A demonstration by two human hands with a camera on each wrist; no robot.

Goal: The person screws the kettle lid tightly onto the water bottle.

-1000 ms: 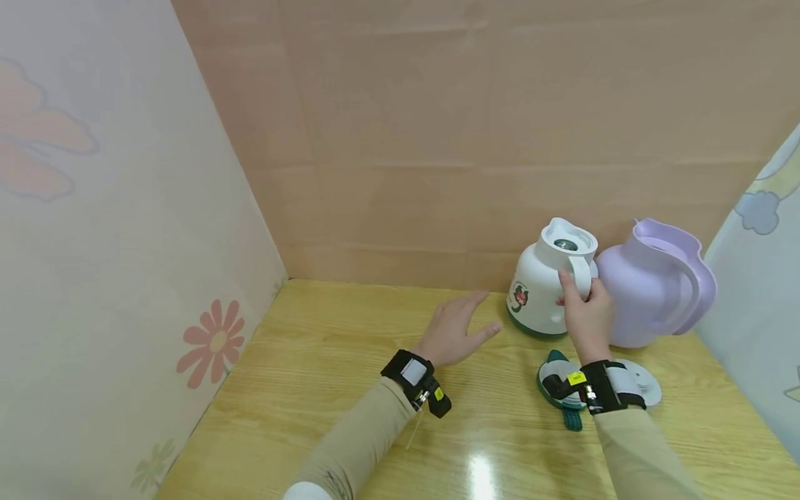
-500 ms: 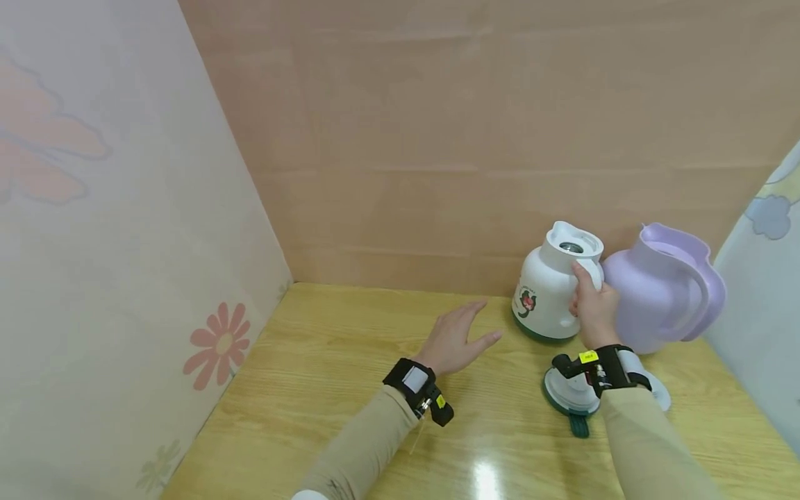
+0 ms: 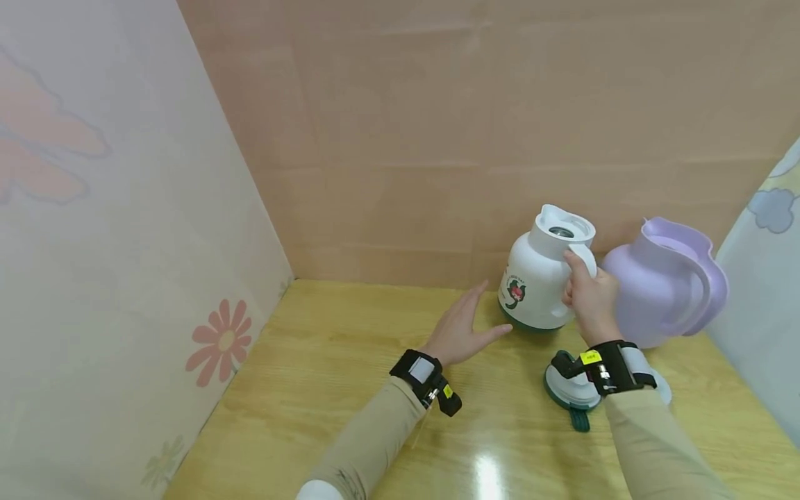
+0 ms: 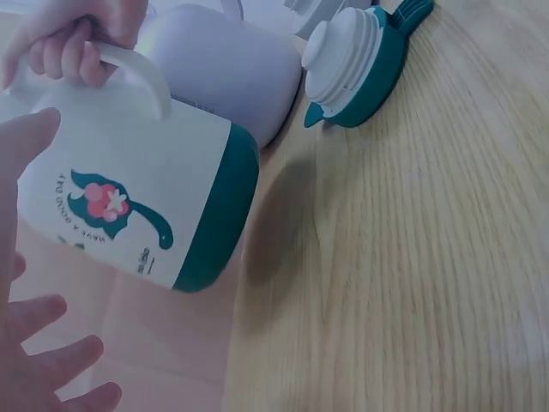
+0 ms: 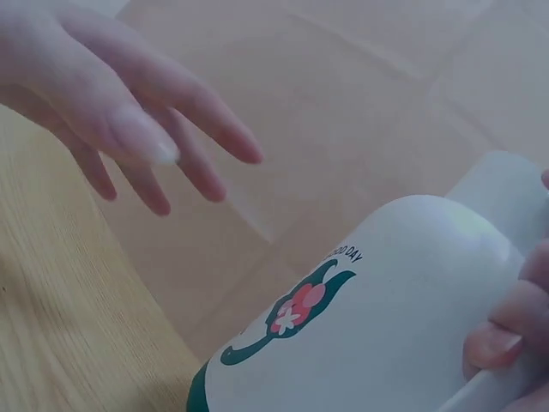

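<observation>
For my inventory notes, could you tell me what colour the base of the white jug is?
Dark green base on the white jug, clearest in the left wrist view.

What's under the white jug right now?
The white jug, held by the right hand, hangs lifted: only its shadow and bare wooden table lie beneath. Its underside is hidden.

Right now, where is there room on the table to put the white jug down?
The widest bare wood lies left of the left hand, toward the flowered wall, and along the near edge of the table. The right side is crowded: purple jug, green-rimmed lid, and the white jug gripped by the right hand.
</observation>
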